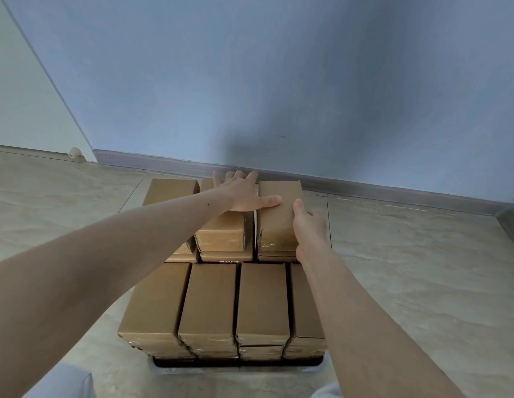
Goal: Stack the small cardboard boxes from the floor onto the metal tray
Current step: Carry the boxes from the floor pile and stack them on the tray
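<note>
Pale marbled floor tiles point(408, 254) run up to a grey skirting board point(365, 188) under a blue-grey wall point(278, 81), and against that corner we have our stack of small brown cardboard boxes point(209, 300) sitting on a dark metal tray point(238, 362), only its near edge showing beneath the front row.

Going left to right: our left hand point(240, 193) lies flat, fingers straight, on the top brown box of the back middle column point(221, 225). Its fingertips reach over the far edge and its thumb stretches rightward onto the neighbouring box, pressing rather than gripping.

Just right of that thumb sits the top brown box of the back right column point(274, 216), its long axis running away from us toward the wall. A narrow gap parts it from the middle box.

Our right hand point(309, 228) cups this box's right side, thumb on top near the edge; the fingers curl down the far side out of sight, so we judge it a loose hold.

The coming move looks like a leftward nudge from the right hand, closing that gap against the steadying left hand.
</note>
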`<state>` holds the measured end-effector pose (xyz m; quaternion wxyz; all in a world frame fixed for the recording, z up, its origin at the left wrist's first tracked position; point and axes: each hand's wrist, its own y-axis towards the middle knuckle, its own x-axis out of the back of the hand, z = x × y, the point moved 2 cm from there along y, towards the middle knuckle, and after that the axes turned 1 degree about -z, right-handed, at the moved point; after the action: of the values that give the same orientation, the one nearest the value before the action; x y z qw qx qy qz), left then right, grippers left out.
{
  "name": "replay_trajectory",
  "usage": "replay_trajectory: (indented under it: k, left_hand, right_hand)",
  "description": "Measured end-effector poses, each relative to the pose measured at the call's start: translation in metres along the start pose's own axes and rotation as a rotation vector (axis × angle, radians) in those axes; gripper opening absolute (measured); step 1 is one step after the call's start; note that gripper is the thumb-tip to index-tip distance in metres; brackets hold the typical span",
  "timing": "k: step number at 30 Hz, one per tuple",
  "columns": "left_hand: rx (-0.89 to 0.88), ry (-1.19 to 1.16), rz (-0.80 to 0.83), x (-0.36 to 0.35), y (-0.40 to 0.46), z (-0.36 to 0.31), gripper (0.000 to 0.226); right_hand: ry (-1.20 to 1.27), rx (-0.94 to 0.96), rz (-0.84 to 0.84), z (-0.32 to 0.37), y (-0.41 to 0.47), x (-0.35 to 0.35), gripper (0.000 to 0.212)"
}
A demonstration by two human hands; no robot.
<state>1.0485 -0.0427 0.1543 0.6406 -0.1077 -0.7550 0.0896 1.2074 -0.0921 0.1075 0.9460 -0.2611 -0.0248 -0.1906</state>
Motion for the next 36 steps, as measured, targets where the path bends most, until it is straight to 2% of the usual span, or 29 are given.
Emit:
replay_trajectory:
  k: [6, 13, 22, 30, 36]
  left_hand:
    - [-0.014, 0.031, -0.070, -0.003, -0.002, -0.003, 0.097]
    - [-0.030, 0.049, -0.111, -0.007, -0.001, -0.008, 0.093]
    - [0.001, -0.014, -0.127, -0.007, -0.001, -0.017, 0.092]
    - [-0.022, -0.068, -0.131, -0.007, -0.003, -0.020, 0.084]
    - [-0.094, -0.036, -0.196, -0.002, -0.008, -0.015, 0.076]
  right_hand:
    - [0.008, 0.001, -0.001, 0.004, -0.003, 0.000, 0.034]
    - [0.001, 0.007, 0.019, 0.004, -0.008, 0.001, 0.040]
    - [-0.028, 0.015, 0.028, 0.003, -0.009, 0.004, 0.042]
    - [-0.033, 0.019, 0.047, 0.006, -0.011, 0.006, 0.043]
    - [-0.045, 0.023, 0.050, 0.005, -0.010, 0.008, 0.043]
